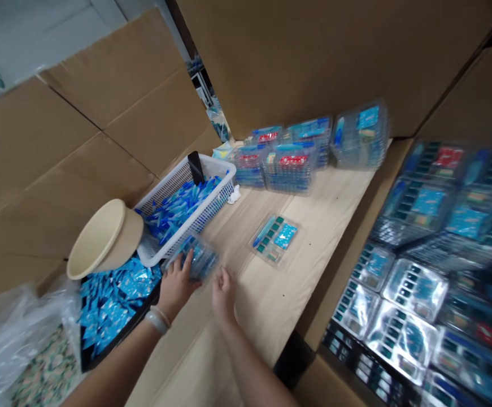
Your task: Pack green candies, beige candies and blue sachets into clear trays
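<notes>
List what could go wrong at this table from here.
The tilted tan bowl leaning against the white plastic basket might slide onto the blue sachets. The clear pack in the left hand could slip onto them too. The stacked clear packs might topple if bumped.

1. My reference point on the feed is the whitish band point(157, 322), wide and smooth, worn around the left forearm point(118, 362) at the wrist.
2. A thinner tan strand sits right beside that band, on the side toward the left hand point(176, 286).
3. Past the band, that hand looks bare, with no ring I can make out.
4. Across from the band, the right hand point(224, 297) and right forearm point(255, 367) look bare, with nothing worn that I can see.
</notes>
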Available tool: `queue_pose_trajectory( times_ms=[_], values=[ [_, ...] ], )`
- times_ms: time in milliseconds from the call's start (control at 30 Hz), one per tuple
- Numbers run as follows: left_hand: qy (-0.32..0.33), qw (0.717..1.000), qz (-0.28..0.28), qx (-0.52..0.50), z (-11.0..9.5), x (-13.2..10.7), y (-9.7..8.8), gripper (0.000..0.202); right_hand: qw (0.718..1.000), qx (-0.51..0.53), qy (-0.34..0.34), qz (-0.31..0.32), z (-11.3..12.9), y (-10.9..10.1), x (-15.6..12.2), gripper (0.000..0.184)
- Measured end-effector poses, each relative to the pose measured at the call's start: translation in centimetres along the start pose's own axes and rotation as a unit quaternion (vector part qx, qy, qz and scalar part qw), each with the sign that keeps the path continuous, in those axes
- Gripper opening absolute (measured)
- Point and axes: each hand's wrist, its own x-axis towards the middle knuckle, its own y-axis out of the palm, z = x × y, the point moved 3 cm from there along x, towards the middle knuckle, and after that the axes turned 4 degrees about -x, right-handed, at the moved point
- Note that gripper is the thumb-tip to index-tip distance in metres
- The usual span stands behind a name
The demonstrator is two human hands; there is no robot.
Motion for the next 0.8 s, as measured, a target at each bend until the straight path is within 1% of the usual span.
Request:
queue_pose_trajectory(
  times_ms=[67, 100, 167, 200, 267, 300, 367, 433, 467, 533, 567, 600, 633, 667, 700, 733, 767, 800],
  values=[
    [-0.007, 1.0, -0.015, 0.001, -0.2, -0.4, 0.1, 0.084, 0.996, -0.064, -0.038, -0.053, 0.3, -3.7, 1.5, 0.038],
    [-0.013, 1.0, -0.024, -0.002, -0.2, -0.5, 0.2, 0.083, 0.989, -0.107, -0.062, -0.081, 0.3, -5.8, 2.5, 0.039],
    [-0.023, 0.998, -0.05, -0.012, -0.6, -0.8, 0.1, 0.081, 0.966, -0.206, -0.102, -0.121, 0.0, -9.8, 4.6, 0.042],
    [-0.019, 0.997, -0.065, -0.023, -1.0, -1.0, 0.1, 0.079, 0.952, -0.255, -0.114, -0.125, -0.4, -11.4, 5.6, 0.044],
    [0.019, 0.994, -0.085, -0.06, -2.7, -1.2, 0.3, 0.074, 0.926, -0.339, -0.139, -0.096, -1.4, -13.4, 7.2, 0.049],
    [0.05, 0.991, -0.086, -0.084, -3.8, -1.2, 0.4, 0.07, 0.913, -0.372, -0.149, -0.073, -1.9, -13.8, 7.7, 0.051],
    [0.113, 0.982, -0.077, -0.131, -6.1, -0.9, 0.5, 0.062, 0.892, -0.424, -0.152, -0.041, -2.6, -13.8, 7.9, 0.052],
    [0.146, 0.972, -0.076, -0.166, -7.5, -0.2, 0.2, 0.054, 0.875, -0.465, -0.131, -0.036, -2.9, -13.4, 7.5, 0.05],
    [0.146, 0.968, -0.084, -0.183, -7.8, 0.2, -0.1, 0.05, 0.867, -0.482, -0.119, -0.036, -2.8, -13.2, 7.3, 0.049],
    [0.122, 0.959, -0.1, -0.234, -7.6, 0.8, -0.8, 0.042, 0.854, -0.507, -0.111, -0.028, -2.4, -13.0, 7.0, 0.05],
    [0.104, 0.951, -0.096, -0.274, -7.4, 1.0, -1.0, 0.04, 0.85, -0.515, -0.112, -0.021, -2.0, -13.0, 7.3, 0.05],
    [0.085, 0.939, -0.078, -0.324, -7.5, 1.1, -0.9, 0.039, 0.848, -0.519, -0.111, -0.018, -1.5, -13.3, 7.8, 0.05],
    [0.06, 0.921, -0.045, -0.383, -7.7, 1.1, -0.7, 0.039, 0.848, -0.518, -0.104, -0.025, -1.0, -13.7, 8.7, 0.051],
    [0.022, 0.894, 0.004, -0.448, -8.3, 1.2, -0.2, 0.04, 0.852, -0.514, -0.088, -0.043, -0.4, -14.3, 9.9, 0.052],
    [-0.025, 0.854, 0.063, -0.516, -9.2, 1.3, 0.5, 0.043, 0.859, -0.504, -0.065, -0.065, 0.1, -14.9, 11.4, 0.052],
    [-0.09, 0.799, 0.124, -0.581, -10.2, 1.5, 1.3, 0.045, 0.867, -0.489, -0.041, -0.083, 0.5, -15.5, 12.9, 0.052],
    [-0.158, 0.731, 0.178, -0.639, -11.5, 1.8, 2.1, 0.046, 0.88, -0.466, -0.022, -0.087, 0.8, -15.9, 14.5, 0.051],
    [-0.213, 0.658, 0.208, -0.691, -12.8, 2.2, 2.7, 0.046, 0.899, -0.431, -0.008, -0.071, 0.8, -16.0, 16.0, 0.049]
  ],
)
